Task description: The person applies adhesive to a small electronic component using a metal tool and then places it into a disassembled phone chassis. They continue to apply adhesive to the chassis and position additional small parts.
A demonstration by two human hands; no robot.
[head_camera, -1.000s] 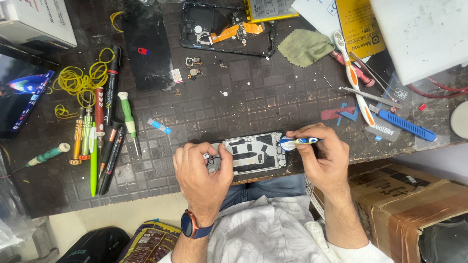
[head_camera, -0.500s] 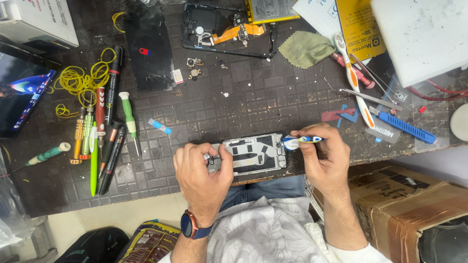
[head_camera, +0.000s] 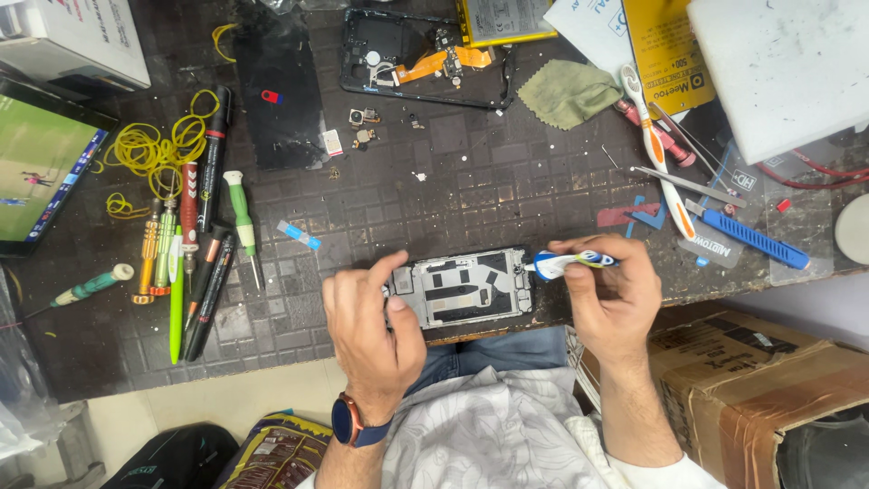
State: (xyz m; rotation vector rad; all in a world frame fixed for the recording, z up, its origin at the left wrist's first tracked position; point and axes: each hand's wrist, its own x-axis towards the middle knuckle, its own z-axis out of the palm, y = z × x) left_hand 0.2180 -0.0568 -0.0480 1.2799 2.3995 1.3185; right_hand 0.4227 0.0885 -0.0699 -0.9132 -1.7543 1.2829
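An opened phone body (head_camera: pixel 466 288) with its inner boards showing lies at the front edge of the dark work mat (head_camera: pixel 453 181). My left hand (head_camera: pixel 369 328) presses on its left end and holds it steady. My right hand (head_camera: pixel 611 290) grips a small blue and white screwdriver (head_camera: pixel 568 263), lying almost flat, with its tip at the phone's upper right corner.
Several screwdrivers and pens (head_camera: pixel 190 244) lie at the left beside yellow rubber bands (head_camera: pixel 149 149). A phone back frame (head_camera: pixel 421 54), green cloth (head_camera: pixel 568 92), toothbrush (head_camera: pixel 656 149), tweezers (head_camera: pixel 688 184) and blue pry tool (head_camera: pixel 747 237) lie farther back. A cardboard box (head_camera: pixel 769 389) stands at right.
The right hand and screwdriver have shifted very slightly; the tip stays at the phone's right end. The left hand has not moved.
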